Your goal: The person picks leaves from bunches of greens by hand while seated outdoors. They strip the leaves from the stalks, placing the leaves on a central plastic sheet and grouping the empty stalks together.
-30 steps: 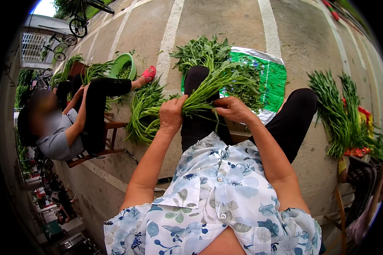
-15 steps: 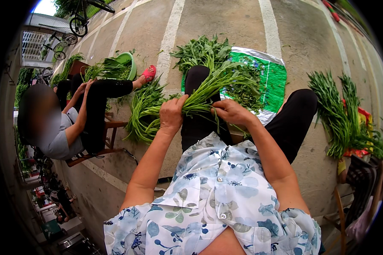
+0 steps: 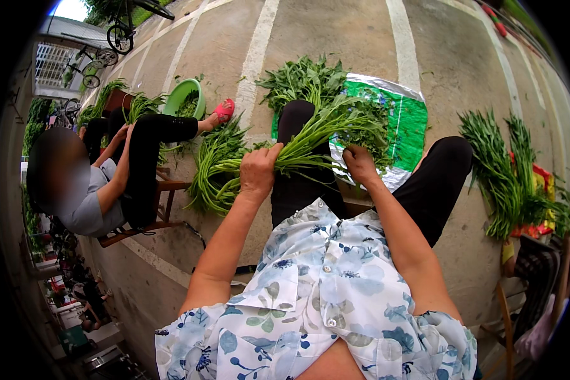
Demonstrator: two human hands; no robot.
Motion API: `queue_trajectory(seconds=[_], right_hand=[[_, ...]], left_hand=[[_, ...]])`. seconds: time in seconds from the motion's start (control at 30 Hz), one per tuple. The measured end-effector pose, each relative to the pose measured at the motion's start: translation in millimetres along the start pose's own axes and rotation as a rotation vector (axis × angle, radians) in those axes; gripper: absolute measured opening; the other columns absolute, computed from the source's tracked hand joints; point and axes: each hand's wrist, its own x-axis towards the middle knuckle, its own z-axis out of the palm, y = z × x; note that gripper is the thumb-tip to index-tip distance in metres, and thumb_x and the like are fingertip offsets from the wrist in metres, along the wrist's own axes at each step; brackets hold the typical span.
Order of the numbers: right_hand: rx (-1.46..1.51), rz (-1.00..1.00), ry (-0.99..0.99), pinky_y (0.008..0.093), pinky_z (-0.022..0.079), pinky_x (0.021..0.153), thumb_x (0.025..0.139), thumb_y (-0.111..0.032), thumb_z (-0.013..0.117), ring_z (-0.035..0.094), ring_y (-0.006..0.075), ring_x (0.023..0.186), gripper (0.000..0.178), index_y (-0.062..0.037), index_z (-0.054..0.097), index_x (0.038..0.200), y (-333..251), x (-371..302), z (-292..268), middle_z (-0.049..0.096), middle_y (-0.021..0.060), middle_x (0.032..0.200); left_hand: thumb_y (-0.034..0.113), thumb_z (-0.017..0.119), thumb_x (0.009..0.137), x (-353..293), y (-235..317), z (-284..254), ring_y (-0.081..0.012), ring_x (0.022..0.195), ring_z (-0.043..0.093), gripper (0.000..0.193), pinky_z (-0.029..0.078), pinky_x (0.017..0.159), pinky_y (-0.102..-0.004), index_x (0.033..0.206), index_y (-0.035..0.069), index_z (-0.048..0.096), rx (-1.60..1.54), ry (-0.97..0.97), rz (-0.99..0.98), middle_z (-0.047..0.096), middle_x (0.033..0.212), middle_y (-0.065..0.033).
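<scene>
My left hand (image 3: 258, 172) is closed round the stems of a bunch of water spinach (image 3: 307, 140), which lies slantwise across my left knee with its leaves pointing away to the right. My right hand (image 3: 360, 166) is just right of the bunch, apart from it, its fingers curled downward; whatever they hold is hidden. Beyond it, picked leaves (image 3: 368, 126) lie heaped on a green and silver plastic sheet (image 3: 411, 126). More water spinach (image 3: 212, 168) is piled on the ground by my left hand, and a leafy heap (image 3: 304, 79) lies beyond my knee.
At the left a person (image 3: 98, 196) sits on a wooden chair (image 3: 164, 196), handling greens beside a green basin (image 3: 199, 95). Long bundles of greens (image 3: 494, 171) lie at the right near a red and yellow bag (image 3: 541, 190) and another chair (image 3: 510, 329). Bicycles (image 3: 120, 38) stand far left.
My right hand has drawn away from the bunch to the right, over the leaves. My left hand keeps its hold. The other person's greens have moved back from the basin.
</scene>
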Motion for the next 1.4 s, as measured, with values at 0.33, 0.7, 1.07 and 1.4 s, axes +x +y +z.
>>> queue_trajectory(seconds=[0.33, 0.7, 1.07, 1.4], right_hand=[[0.234, -0.153, -0.173, 0.0345, 0.047, 0.062, 0.079, -0.016, 0.056, 0.063, 0.0277, 0.068, 0.019, -0.0017, 0.064, 0.089, -78, -19, -28, 0.065, 0.0136, 0.076], [0.052, -0.335, -0.093, 0.038, 0.048, 0.067, 0.081, -0.019, 0.057, 0.061, 0.032, 0.075, 0.022, -0.0018, 0.063, 0.094, -82, -12, -16, 0.063, 0.0166, 0.082], [-0.045, -0.397, -0.25, 0.0384, 0.048, 0.071, 0.078, -0.017, 0.059, 0.061, 0.0325, 0.079, 0.023, -0.0048, 0.063, 0.098, -87, -7, -20, 0.064, 0.0155, 0.087], [-0.318, -0.525, -0.334, 0.0429, 0.047, 0.065, 0.081, -0.02, 0.052, 0.059, 0.0346, 0.073, 0.019, -0.0055, 0.06, 0.09, -90, -6, -16, 0.062, 0.0162, 0.078]], left_hand=[[0.0, 0.056, 0.066, -3, -1, 5, -0.03, 0.069, 0.054, 0.047, 0.041, 0.063, -0.0387, 0.11, 0.015, 0.057, -0.029, -0.018, -0.039, 0.055, 0.074, -0.0085], [-0.002, 0.054, 0.066, -2, 0, 1, -0.0307, 0.067, 0.053, 0.047, 0.041, 0.062, -0.0391, 0.11, 0.014, 0.057, -0.038, 0.006, -0.024, 0.054, 0.073, -0.0093], [0.0, 0.053, 0.068, -1, -1, 2, -0.0297, 0.067, 0.054, 0.044, 0.041, 0.061, -0.0386, 0.11, 0.013, 0.057, -0.03, 0.022, -0.008, 0.055, 0.072, -0.0085], [0.003, 0.052, 0.071, -1, 0, -3, -0.0257, 0.067, 0.055, 0.036, 0.042, 0.062, -0.037, 0.106, 0.013, 0.058, 0.01, 0.009, -0.012, 0.055, 0.07, -0.0065]])
